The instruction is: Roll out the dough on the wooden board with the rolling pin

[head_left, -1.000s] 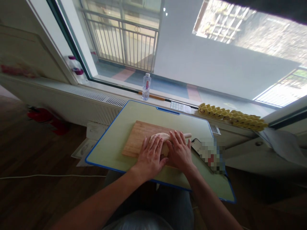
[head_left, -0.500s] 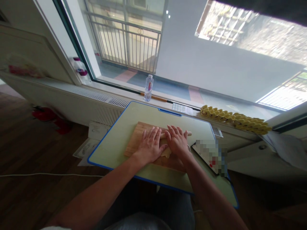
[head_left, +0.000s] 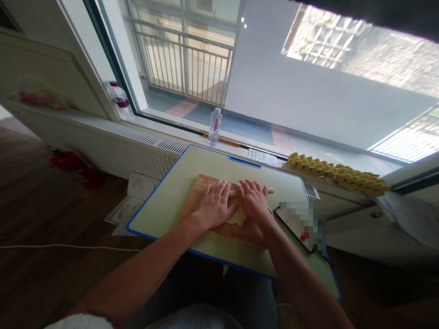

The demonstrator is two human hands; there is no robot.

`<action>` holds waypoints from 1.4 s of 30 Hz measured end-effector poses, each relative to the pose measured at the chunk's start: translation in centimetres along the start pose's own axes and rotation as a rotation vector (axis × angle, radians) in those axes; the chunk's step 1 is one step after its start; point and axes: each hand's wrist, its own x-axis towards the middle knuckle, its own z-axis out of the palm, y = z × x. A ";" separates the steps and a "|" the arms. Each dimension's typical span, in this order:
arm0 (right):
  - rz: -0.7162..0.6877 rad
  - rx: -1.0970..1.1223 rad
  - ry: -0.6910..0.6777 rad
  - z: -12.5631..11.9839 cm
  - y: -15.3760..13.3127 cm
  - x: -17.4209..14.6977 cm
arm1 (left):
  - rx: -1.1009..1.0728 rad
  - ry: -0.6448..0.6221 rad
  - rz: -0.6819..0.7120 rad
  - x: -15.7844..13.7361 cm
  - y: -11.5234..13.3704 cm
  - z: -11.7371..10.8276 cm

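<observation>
A wooden rolling pin (head_left: 233, 193) lies across a wooden cutting board (head_left: 190, 200), its right handle sticking out past my fingers. My left hand (head_left: 216, 203) rests flat over the pin's left part, fingers stretched forward and thumb pointing right. Over the right part lies my right hand (head_left: 253, 198), its fingers also extended rather than wrapped. Between the hands, on the near side of the pin, a flattened piece of pale dough (head_left: 237, 216) shows on the board. My palms and fingers hide much of the pin and part of the dough.
The board sits on a small pale table (head_left: 168, 201) with a blue rim. To the right lies a phone (head_left: 291, 224), partly blurred out. On the windowsill are a water bottle (head_left: 215, 127), a white keyboard (head_left: 257, 156) and a yellow egg-carton-like strip (head_left: 336, 172).
The view has shifted slightly. Both hands stay flat on the rolling pin with little visible movement, and a little more of the dough shows between them.
</observation>
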 end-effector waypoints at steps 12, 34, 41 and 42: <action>-0.008 -0.022 0.016 -0.7 0.9 -7.4 | -0.015 0.061 0.090 -6.1 3.4 -0.3; 0.021 -0.001 -0.037 -0.7 -0.4 -1.3 | -0.089 0.028 -0.028 -1.1 0.5 -0.1; -0.005 0.013 0.007 -0.7 0.6 -5.5 | -0.097 0.091 0.088 -4.8 1.8 -0.1; -0.001 0.016 0.005 -0.8 0.7 -6.1 | -0.106 0.093 0.096 -5.4 2.1 -0.2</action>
